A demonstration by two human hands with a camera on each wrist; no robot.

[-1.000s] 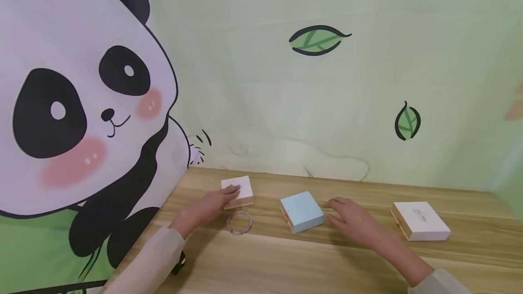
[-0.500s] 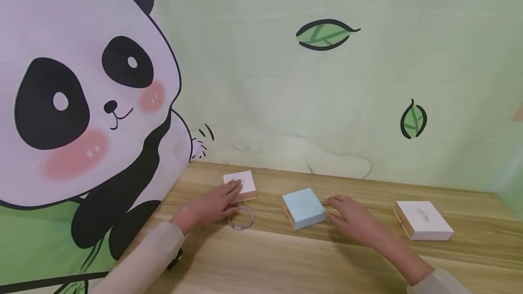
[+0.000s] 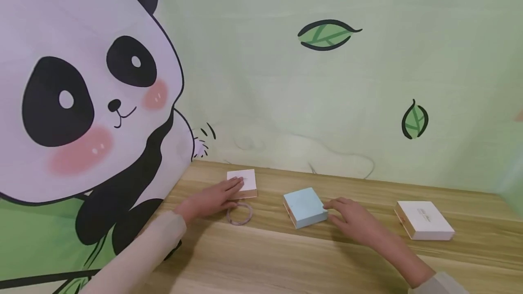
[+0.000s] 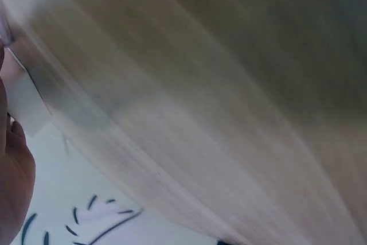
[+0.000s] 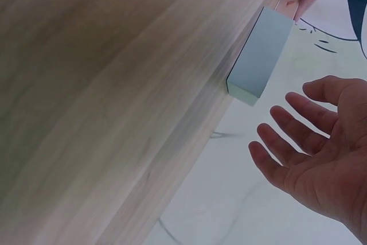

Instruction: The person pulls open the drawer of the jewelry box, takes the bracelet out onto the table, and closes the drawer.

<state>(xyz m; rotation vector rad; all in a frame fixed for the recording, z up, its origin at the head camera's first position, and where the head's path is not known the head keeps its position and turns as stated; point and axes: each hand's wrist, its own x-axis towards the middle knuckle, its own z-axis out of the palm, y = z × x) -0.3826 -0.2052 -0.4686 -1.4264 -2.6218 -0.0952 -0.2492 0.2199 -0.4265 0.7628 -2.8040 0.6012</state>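
My left hand (image 3: pixel 211 198) lies across the near left of a small white box (image 3: pixel 250 185) with a pinkish-brown side, its fingers stretched over the top. Its thumb reaches to the rim of a thin pale purple ring (image 3: pixel 251 214), bangle-like, flat on the wood in front of the box. In the left wrist view only part of that hand (image 4: pixel 17 182) shows at the left edge. To the right sits a light blue box (image 3: pixel 305 204). My right hand (image 3: pixel 356 221) hovers at the blue box's right side, fingers loosely bent and holding nothing, as the right wrist view also shows.
Another white box (image 3: pixel 425 217) with small print on its lid stands farther right on the wooden table (image 3: pixel 286 262). Behind the table hangs a pale green backdrop (image 3: pixel 261 80) with a big panda (image 3: pixel 135 126) at the left.
My left hand's fingers have spread farther across the white box's top, and its thumb has come to the ring. The right hand stays by the blue box. The head view has shifted slightly.
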